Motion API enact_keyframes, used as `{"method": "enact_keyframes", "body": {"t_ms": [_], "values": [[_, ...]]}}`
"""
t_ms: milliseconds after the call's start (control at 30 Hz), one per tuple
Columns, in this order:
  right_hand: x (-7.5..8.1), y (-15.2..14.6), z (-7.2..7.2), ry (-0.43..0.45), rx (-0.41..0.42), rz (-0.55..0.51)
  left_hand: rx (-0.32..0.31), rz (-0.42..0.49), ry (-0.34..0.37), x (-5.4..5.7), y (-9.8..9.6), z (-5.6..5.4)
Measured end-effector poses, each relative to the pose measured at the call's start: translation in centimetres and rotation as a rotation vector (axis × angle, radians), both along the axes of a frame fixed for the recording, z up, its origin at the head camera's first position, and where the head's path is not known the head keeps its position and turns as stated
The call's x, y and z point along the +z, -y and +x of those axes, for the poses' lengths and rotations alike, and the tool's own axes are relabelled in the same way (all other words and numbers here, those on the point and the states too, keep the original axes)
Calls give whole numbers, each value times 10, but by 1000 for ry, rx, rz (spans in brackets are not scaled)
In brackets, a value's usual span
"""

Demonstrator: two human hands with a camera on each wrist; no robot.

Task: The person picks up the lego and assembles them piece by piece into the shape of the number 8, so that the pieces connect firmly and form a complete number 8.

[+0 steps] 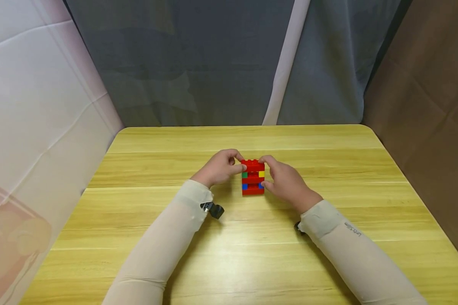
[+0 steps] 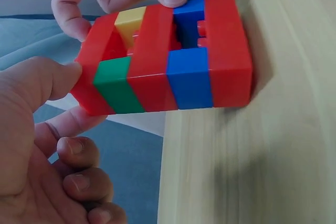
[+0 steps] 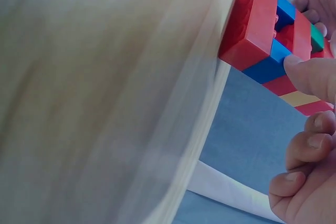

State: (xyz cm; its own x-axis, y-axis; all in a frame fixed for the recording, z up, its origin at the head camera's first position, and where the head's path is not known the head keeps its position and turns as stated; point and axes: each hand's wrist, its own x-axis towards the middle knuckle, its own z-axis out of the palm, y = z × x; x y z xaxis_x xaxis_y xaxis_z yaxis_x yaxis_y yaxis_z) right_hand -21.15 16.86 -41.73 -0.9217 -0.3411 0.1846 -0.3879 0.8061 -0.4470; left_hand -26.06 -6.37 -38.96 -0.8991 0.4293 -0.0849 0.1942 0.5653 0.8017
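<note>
A small tower of toy building blocks stands upright on the table. Three long red bricks alternate with pairs of short ones: two blue in the lower gap, a green brick and a yellow brick in the upper gap. My left hand pinches the left end of the top red brick between thumb and index finger, its other fingers curled in. On the other side, my right hand grips the tower, thumb on the right blue brick and index finger at the top red brick.
The wooden table carries the tower near its middle. A grey curtain hangs behind the far edge, a white cloth at the left and a brown one at the right. Small black devices sit at both wrists.
</note>
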Motion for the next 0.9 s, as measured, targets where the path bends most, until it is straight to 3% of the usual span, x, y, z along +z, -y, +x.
{"method": "enact_keyframes", "body": {"t_ms": [233,700,900], "values": [[0,1,0,33,-3,-25,12,-70,-22,-2,1,2],[1,2,0,40,3,-47,-65,-99,-87,-8,2,14],[3,1,-1,56,6,-56,-65,-143,-110,-10,0,21]]}}
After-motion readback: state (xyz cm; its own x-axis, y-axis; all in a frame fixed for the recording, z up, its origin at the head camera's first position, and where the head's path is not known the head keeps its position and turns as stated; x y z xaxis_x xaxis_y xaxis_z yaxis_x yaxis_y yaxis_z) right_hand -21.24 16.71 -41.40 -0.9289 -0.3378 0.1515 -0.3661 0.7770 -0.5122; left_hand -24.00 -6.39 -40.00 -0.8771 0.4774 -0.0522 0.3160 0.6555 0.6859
